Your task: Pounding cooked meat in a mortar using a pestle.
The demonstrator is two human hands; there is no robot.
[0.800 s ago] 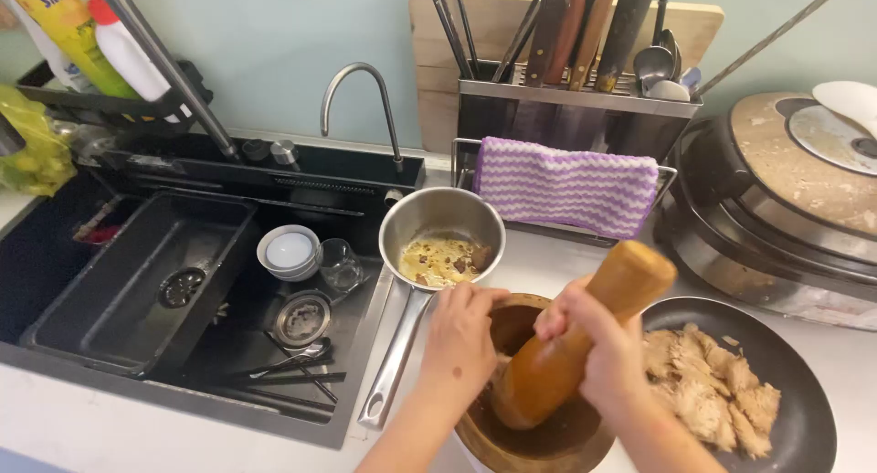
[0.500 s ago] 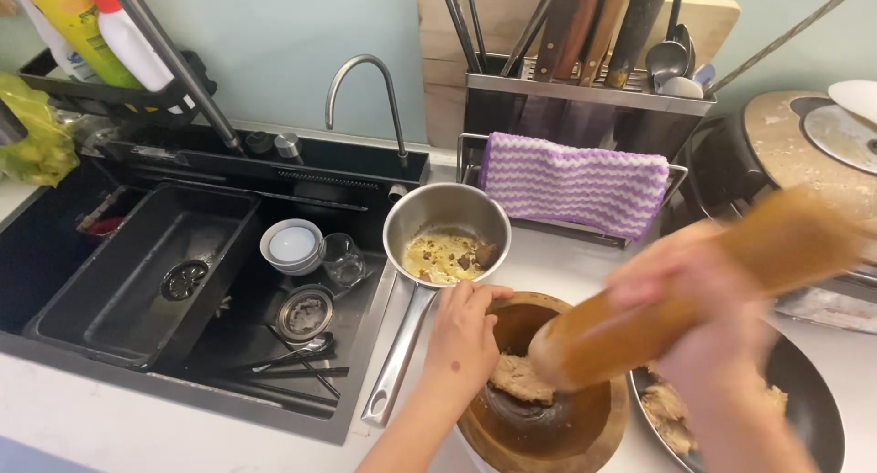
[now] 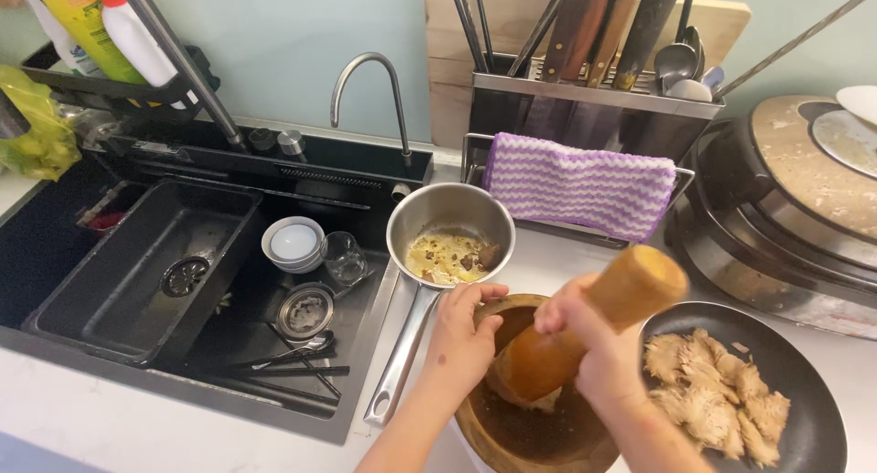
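A wooden mortar [image 3: 530, 432] stands on the white counter near the front edge. My left hand [image 3: 461, 340] grips its left rim. My right hand [image 3: 598, 350] is closed around a thick wooden pestle [image 3: 585, 331], whose rounded end is down inside the bowl on pale shredded food. The pestle leans up and to the right.
A black pan [image 3: 804, 436] of shredded pale meat sits right of the mortar. A steel saucepan [image 3: 448, 240] with scraps lies behind it, handle toward me. A black sink [image 3: 137, 272] holds a bowl, glass and utensils. A striped cloth [image 3: 575, 185] hangs on the knife rack, and a cooker [image 3: 786, 208] stands at right.
The pestle was lifted high and to the right half a second ago; now it has come back down into the mortar. My left hand stayed on the rim.
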